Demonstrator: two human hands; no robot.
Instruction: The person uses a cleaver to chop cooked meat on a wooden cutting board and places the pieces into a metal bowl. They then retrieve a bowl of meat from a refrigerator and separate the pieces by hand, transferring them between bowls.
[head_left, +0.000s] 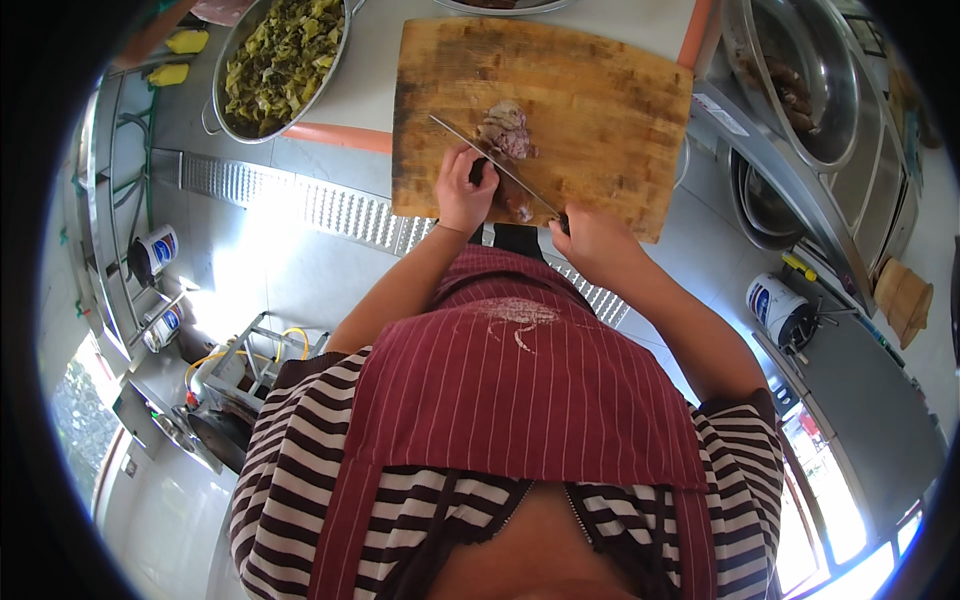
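A wooden cutting board (585, 112) lies before me, darkened at its left edge. My right hand (592, 240) is closed on the dark handle of a knife (499, 166), whose thin blade runs up and left across the board. Just left of the blade, my left hand (468, 184) has bent fingers close to a reddish-brown piece of meat (514, 199); whether the fingertips touch it is hard to see. Beyond the blade sits a small pile of cut meat (508, 129), pale and pinkish.
A metal pan of chopped green vegetables (281, 64) stands at the upper left. At the upper right, a large steel bowl (832, 90) contains brown pieces of meat (787, 90). The board's near edge overhangs the counter, above a metal floor grate (322, 200).
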